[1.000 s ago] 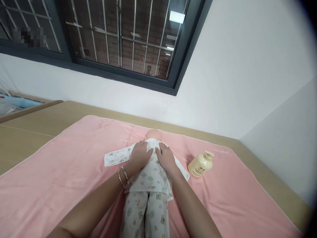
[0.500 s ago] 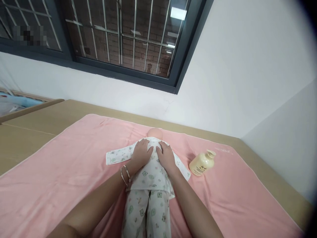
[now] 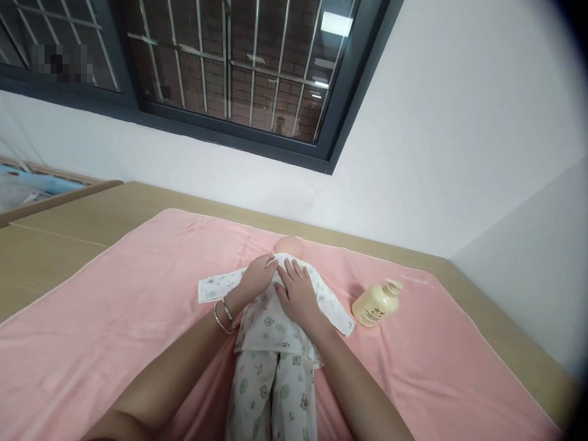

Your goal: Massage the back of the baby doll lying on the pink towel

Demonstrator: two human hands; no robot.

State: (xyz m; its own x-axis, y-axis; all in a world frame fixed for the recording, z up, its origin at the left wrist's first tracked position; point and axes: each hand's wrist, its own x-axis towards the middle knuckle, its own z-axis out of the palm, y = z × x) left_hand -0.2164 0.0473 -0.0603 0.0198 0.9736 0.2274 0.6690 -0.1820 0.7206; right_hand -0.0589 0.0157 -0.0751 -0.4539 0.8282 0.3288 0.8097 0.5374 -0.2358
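A baby doll lies on its back or front, I cannot tell which, with its smooth round head (image 3: 289,246) at the far end. It wears a white printed top (image 3: 271,321) and matching trousers (image 3: 252,386). My left hand (image 3: 258,275) rests on the left shoulder of the top, turned partly on its side, fingers bent, thumb apart; some fingertips are hidden. Flat on the upper middle of the top lies my right hand (image 3: 297,293), fingers outstretched. Neither hand visibly holds anything. Two bangles (image 3: 223,317) circle my left wrist.
To the right of the doll stands a pale yellow pump bottle (image 3: 376,304). A pink blanket (image 3: 151,282) covers most of the wooden surface (image 3: 73,245). Behind rises a white wall (image 3: 441,122) with a dark-framed, barred window (image 3: 229,131).
My right hand has slid left toward the middle of the doll's top. My left hand has turned from lying flat to partly on its side, and its wrist has shifted slightly left.
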